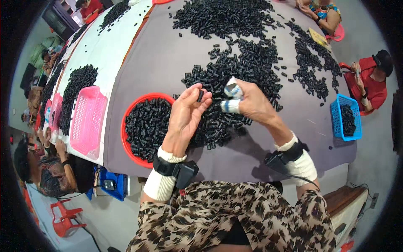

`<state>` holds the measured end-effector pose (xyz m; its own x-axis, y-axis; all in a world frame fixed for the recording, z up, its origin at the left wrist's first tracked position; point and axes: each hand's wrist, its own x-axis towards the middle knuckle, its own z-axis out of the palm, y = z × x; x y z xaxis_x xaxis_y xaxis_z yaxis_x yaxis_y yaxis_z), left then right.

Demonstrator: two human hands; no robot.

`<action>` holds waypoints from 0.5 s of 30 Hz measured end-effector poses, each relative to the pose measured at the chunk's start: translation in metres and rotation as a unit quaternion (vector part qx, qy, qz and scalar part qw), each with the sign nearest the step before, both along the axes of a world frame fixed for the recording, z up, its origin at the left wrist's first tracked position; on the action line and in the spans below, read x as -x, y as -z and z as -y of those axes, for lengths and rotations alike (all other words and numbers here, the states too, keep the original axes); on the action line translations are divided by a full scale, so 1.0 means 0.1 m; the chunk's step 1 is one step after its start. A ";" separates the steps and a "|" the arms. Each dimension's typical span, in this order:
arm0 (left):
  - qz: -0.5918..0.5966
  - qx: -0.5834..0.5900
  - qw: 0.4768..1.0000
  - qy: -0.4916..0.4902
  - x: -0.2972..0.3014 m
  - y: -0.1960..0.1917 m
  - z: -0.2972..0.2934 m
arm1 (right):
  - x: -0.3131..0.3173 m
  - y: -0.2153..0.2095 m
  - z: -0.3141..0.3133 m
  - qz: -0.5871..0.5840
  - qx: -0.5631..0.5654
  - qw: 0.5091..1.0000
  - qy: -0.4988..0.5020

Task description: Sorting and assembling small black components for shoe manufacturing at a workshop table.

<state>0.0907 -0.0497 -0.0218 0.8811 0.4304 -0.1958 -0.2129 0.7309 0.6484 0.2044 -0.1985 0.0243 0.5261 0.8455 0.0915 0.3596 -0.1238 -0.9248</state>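
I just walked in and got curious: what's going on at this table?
The left hand holds a small black piece in its fingers. The right hand, with white wrapping on some fingers, is close beside it. Similar pieces lie heaped ahead on the grey cloth, and more fill a round red container at left. Other people sit around.

My left hand (187, 112) is turned palm up, thumb (191, 98) pinching toward bent fingers (206, 102); my right hand (255, 100) curls opposite, apart from it, both wrists (176, 144) angled inward
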 end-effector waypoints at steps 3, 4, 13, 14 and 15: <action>0.016 0.037 0.999 -0.029 0.06 -0.15 0.05 | 0.15 -0.13 -0.15 0.036 -0.029 0.999 0.006; 0.033 0.046 0.998 -0.037 0.07 -0.19 0.09 | 0.19 -0.16 -0.17 0.049 -0.034 0.998 0.008; 0.042 0.017 0.999 -0.022 0.12 -0.40 0.24 | 0.23 -0.15 -0.25 0.188 -0.073 0.979 0.003; 0.048 0.015 0.998 -0.023 0.13 -0.38 0.24 | 0.22 -0.18 -0.25 0.194 -0.075 0.978 0.002; 0.038 -0.003 0.999 -0.020 0.17 -0.37 0.24 | 0.24 -0.20 -0.25 0.180 -0.078 0.980 0.008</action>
